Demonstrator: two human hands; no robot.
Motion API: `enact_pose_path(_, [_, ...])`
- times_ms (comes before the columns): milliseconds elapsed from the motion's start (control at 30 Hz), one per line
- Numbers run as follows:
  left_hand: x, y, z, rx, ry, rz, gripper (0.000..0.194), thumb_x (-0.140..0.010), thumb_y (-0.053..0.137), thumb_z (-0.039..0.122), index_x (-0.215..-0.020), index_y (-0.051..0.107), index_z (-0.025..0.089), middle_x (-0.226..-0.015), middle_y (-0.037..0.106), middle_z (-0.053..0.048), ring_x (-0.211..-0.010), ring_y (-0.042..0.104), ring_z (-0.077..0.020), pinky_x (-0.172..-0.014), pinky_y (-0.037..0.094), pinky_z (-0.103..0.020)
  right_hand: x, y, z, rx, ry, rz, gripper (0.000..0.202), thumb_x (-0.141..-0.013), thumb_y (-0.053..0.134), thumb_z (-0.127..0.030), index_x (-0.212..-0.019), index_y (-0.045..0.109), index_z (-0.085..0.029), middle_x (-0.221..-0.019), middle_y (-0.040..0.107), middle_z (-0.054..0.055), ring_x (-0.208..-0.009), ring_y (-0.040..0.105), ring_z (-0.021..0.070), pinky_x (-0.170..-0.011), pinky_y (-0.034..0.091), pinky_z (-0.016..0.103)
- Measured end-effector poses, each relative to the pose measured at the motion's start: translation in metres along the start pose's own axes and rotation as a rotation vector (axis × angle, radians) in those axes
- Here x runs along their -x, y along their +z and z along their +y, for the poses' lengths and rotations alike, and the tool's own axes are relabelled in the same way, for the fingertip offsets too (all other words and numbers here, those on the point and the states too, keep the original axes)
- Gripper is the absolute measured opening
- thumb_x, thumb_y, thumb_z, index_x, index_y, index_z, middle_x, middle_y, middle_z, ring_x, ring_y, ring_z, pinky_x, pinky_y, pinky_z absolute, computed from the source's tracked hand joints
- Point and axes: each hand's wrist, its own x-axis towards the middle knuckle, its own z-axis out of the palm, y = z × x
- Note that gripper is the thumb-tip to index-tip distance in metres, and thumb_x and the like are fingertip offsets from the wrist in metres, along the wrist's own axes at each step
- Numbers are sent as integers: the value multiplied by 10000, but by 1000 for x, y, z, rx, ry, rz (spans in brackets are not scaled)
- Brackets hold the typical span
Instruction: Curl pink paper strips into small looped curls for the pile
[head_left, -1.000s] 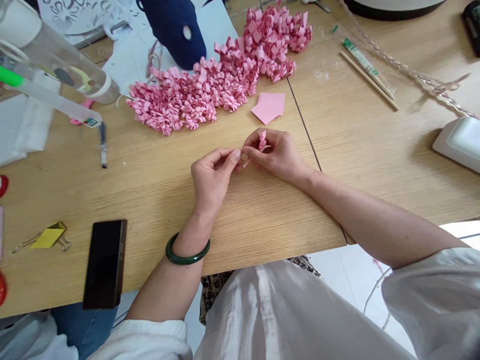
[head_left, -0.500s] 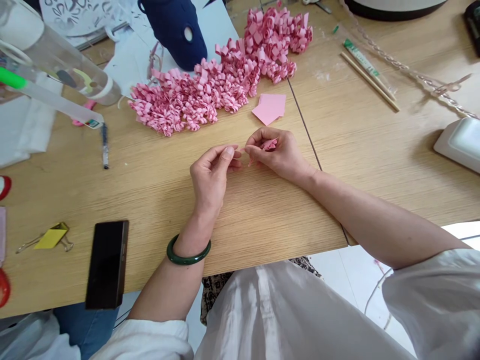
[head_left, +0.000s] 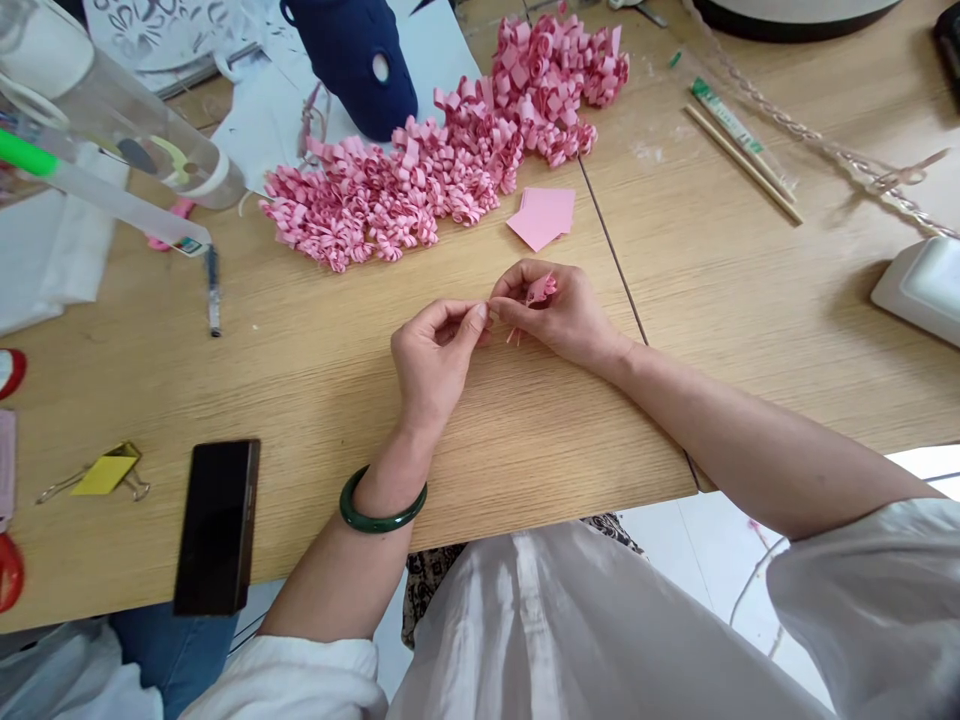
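My right hand is closed on a small piece of curled pink paper, with thin strips hanging below the fingers. Thumb and forefinger of my left hand pinch together right at the right fingertips; the bit of paper between them is mostly hidden. Both hands hover over the wooden table near its front edge. Just beyond them lies a small stack of flat pink paper pieces. Behind that, a long heap of curled pink paper flowers stretches across the table.
A dark blue bottle stands behind the heap. On the left are a clear bottle, a pen, a phone and a binder clip. Wooden chopsticks, a braided cord and a white device lie right.
My left hand has moved right, and its fingertips now meet those of my right hand. The right hand stays nearly in place, still holding the curled pink paper.
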Motion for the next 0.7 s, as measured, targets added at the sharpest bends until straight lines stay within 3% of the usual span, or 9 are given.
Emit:
enact_pose_path(267, [-2, 0, -2, 137, -55, -54, 336, -853, 838, 529, -887, 795, 198, -838, 798, -37, -694, 721, -144, -710, 617, -273, 0, -1, -1, -7, -14, 0, 230, -952, 768, -266, -826, 591, -190, -715, 593, -37, -582, 559, 78, -571, 553, 214])
enact_pose_path(400, [-2, 1, 0, 252, -146, -86, 387, -781, 893, 550, -864, 793, 186, -810, 786, -35, -667, 714, -138, -685, 626, -272, 0, -1, -1, -26, 1, -2, 238, -950, 760, -224, -794, 582, -195, -725, 627, -17, -618, 599, 101, -585, 564, 234])
enact_pose_path(700, [-2, 2, 3, 327, -201, -111, 399, -754, 920, 547, -849, 796, 180, -810, 792, -42, -647, 717, -141, -686, 651, -295, -1, -3, -4, -121, 46, -28, 228, -933, 804, -252, -813, 619, -195, -722, 698, -4, -621, 634, 104, -572, 583, 226])
